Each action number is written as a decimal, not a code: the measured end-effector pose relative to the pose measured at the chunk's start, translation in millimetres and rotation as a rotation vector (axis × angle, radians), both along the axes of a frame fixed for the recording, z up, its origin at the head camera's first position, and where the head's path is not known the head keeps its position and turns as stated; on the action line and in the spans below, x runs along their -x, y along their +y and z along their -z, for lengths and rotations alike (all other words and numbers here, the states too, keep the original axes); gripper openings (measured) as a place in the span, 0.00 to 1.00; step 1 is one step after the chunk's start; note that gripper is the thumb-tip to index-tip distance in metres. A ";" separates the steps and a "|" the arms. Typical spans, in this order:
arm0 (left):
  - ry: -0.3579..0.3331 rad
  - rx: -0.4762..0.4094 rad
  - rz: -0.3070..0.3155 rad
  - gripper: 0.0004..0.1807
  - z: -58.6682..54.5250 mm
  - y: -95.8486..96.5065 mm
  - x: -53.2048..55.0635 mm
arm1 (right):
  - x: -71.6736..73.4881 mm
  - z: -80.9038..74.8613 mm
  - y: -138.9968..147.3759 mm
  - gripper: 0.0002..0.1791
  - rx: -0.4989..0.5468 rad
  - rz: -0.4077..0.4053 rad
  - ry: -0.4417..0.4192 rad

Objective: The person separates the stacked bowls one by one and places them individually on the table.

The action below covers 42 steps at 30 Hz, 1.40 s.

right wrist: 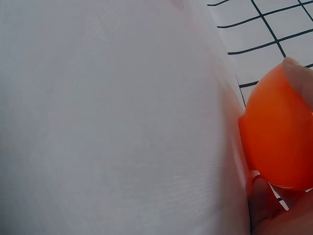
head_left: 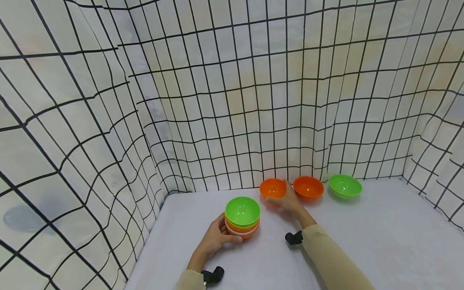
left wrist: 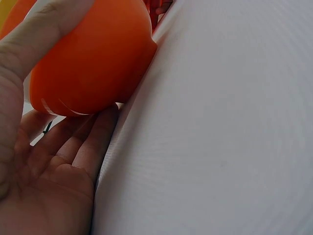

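Note:
A stack of nested bowls (head_left: 242,212) stands on the white-covered table, a green one on top with yellow, orange and white rims beneath it. My left hand (head_left: 213,239) holds the stack from its left side, thumb at the front. The left wrist view shows the orange bottom bowl (left wrist: 98,61) between thumb and fingers, low by the cloth. Farther back, my right hand (head_left: 288,201) grips an orange bowl (head_left: 271,187) at its right and near side. In the right wrist view, thumb and fingers lie on opposite sides of that bowl (right wrist: 276,132).
Right of my right hand, a second orange bowl (head_left: 308,188) and a green bowl (head_left: 345,186) stand along the table's back edge. A white wall with a black grid (head_left: 232,133) rises directly behind them; another gridded wall (head_left: 72,161) flanks the left.

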<state>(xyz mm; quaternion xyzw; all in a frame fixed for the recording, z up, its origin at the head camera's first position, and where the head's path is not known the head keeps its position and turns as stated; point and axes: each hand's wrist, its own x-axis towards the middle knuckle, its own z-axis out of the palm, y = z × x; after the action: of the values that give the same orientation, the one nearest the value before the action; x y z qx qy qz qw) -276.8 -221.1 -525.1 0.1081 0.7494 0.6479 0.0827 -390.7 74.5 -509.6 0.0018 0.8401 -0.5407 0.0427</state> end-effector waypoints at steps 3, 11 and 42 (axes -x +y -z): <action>0.014 -0.012 0.014 0.56 1.1 -0.1 0.4 | 0.3 0.9 0.0 0.64 -0.003 0.001 0.016; 0.002 -0.024 0.020 0.58 2.8 -0.6 1.7 | -1.7 2.2 0.9 0.67 0.004 0.010 0.039; 0.032 0.006 0.021 0.54 -0.1 0.3 -0.4 | -81.2 -48.1 -2.4 0.66 -0.241 -0.102 0.061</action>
<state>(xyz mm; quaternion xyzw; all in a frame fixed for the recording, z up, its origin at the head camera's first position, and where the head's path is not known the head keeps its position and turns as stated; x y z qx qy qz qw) -276.4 -220.8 -525.0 0.1259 0.7514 0.6431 0.0777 -309.6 72.0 -461.5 -0.0524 0.8990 -0.4327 0.0441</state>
